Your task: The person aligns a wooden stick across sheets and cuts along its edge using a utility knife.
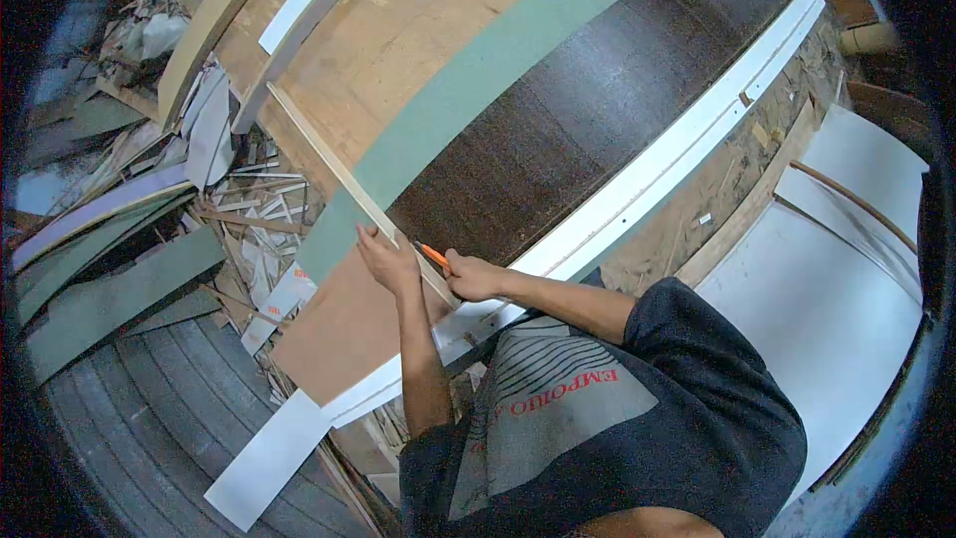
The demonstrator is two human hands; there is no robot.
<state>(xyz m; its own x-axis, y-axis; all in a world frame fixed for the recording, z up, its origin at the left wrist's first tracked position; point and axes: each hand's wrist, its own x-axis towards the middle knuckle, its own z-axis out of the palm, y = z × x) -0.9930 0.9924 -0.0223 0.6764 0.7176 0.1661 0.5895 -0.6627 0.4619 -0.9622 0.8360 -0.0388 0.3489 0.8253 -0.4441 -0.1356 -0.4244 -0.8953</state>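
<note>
A long, thin wooden strip (334,164) lies slantwise across the green curved band (448,105) and along the end of the dark brown panel (597,105). My left hand (390,261) rests against the strip's near half, fingers stretched out and apart, the thumb side touching it. My right hand (473,277) is closed around an orange pencil-like tool (434,256) with a dark tip. The tip points at the corner of the dark panel, close beside the strip; whether it touches is unclear. A plain brown section (344,314) lies left of the strip.
A white edge rail (657,189) runs along the near side, with a white board (267,458) at its lower left end. Curved pieces (299,35) stand at the upper left. Scrap wood (269,204) is piled on the left; white sheets (807,309) lie on the right.
</note>
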